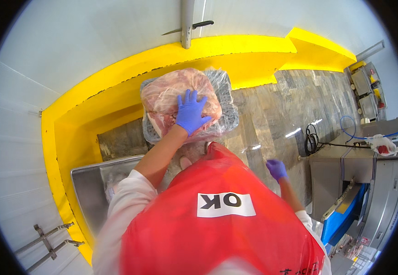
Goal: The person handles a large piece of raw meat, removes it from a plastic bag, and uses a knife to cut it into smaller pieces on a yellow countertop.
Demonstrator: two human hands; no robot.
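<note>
My left hand (191, 112), in a purple-blue glove, lies flat with spread fingers on a large pink slab of raw meat (164, 97) covered in clear plastic film. The meat rests in a grey tray or crate (227, 107) lined with clear plastic, which shows mostly along the right side. My right hand (277, 169), gloved the same way, hangs well apart at my right side. Its fingers look curled in, and nothing shows in them.
A yellow ledge (130, 65) runs along the white wall. A knife (202, 24) sits behind a grey post (187, 27) there. At the lower left stands a metal cart or basin (89, 188). A steel machine (332, 169) with cables (311, 140) is on the right, above the tiled floor (272, 119).
</note>
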